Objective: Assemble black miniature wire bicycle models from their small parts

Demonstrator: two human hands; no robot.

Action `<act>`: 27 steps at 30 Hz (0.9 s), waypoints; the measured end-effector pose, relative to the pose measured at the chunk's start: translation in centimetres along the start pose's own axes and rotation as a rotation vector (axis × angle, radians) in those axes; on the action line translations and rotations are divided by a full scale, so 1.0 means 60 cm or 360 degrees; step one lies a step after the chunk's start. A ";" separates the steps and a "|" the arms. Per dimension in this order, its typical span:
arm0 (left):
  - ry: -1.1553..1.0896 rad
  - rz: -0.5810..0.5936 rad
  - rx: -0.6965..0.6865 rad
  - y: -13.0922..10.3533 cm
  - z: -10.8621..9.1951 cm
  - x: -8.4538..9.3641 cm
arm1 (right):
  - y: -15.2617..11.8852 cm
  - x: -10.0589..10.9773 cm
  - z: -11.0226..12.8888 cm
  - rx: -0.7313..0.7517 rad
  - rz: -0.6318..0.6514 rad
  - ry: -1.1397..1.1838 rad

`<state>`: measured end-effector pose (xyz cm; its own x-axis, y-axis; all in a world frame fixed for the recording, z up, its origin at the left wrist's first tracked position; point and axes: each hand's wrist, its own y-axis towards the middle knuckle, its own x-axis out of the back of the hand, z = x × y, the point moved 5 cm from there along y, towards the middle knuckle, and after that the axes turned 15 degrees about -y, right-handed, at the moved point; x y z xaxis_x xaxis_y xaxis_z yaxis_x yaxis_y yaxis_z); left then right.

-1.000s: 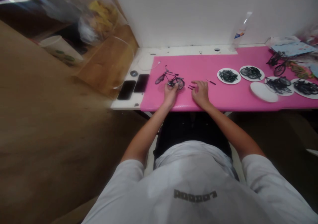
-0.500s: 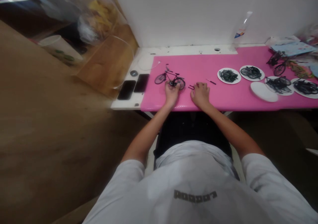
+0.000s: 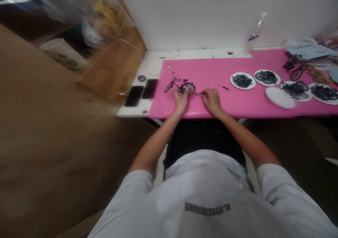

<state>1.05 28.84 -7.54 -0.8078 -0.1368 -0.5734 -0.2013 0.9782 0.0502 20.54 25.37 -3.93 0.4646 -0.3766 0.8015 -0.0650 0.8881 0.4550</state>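
A small black model bicycle [image 3: 182, 83] is held near its rear wheel by my left hand [image 3: 181, 99], the fingers closed round its lower part. Just right of the rear wheel, my right hand [image 3: 212, 100] pinches a thin dark two-pronged piece [image 3: 199, 94], whose tips point left at the bicycle. Its exact kind is too small to make out. Beyond my right hand a small screwdriver [image 3: 224, 87] lies on the pink mat [image 3: 208, 70].
White plates [image 3: 243, 86] of dark parts stand to the right, with a white lid-like dish [image 3: 280, 98] in front. Another model bicycle [image 3: 296, 69] is behind them. A plastic bottle [image 3: 255, 35] stands by the wall. Two phones [image 3: 133, 96] lie at the left.
My right hand has turned and lifted the two-pronged piece slightly left, closer to the rear wheel. The bicycle has tilted a little in my left hand, its handlebar lower and further left.
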 end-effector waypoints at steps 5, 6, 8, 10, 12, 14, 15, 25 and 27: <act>-0.0058 -0.0165 -0.0116 -0.005 -0.010 -0.002 | 0.001 0.008 0.013 0.0121 0.0055 0.0134; -0.0061 -0.0151 -0.0117 -0.006 -0.011 -0.004 | -0.001 0.011 0.017 0.0158 0.0034 0.0144; -0.0050 -0.0100 -0.0116 -0.005 -0.010 -0.006 | -0.004 0.017 0.025 0.0218 -0.0043 0.0151; -0.0031 -0.0062 -0.0126 -0.003 -0.007 -0.005 | -0.008 0.022 0.030 0.0239 -0.0123 0.0150; -0.0030 -0.0062 -0.0150 -0.001 -0.004 0.000 | -0.010 0.026 0.031 0.0218 -0.0184 0.0148; -0.0052 -0.0071 -0.0175 0.001 -0.001 0.004 | -0.011 0.028 0.031 0.0193 -0.0220 0.0146; -0.0070 -0.0063 -0.0177 0.002 0.000 0.004 | -0.011 0.028 0.031 0.0184 -0.0231 0.0145; -0.0010 0.0099 -0.0086 -0.009 -0.004 -0.017 | -0.014 0.029 0.029 0.0134 -0.0249 0.0167; -0.0027 0.0094 -0.0086 -0.008 -0.003 -0.017 | -0.016 0.030 0.029 0.0142 -0.0271 0.0156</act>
<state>1.85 28.45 -6.82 -0.8098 -0.0762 -0.5818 -0.1837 0.9746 0.1279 19.91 23.41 -2.25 0.5587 -0.4880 0.6707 -0.0542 0.7854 0.6166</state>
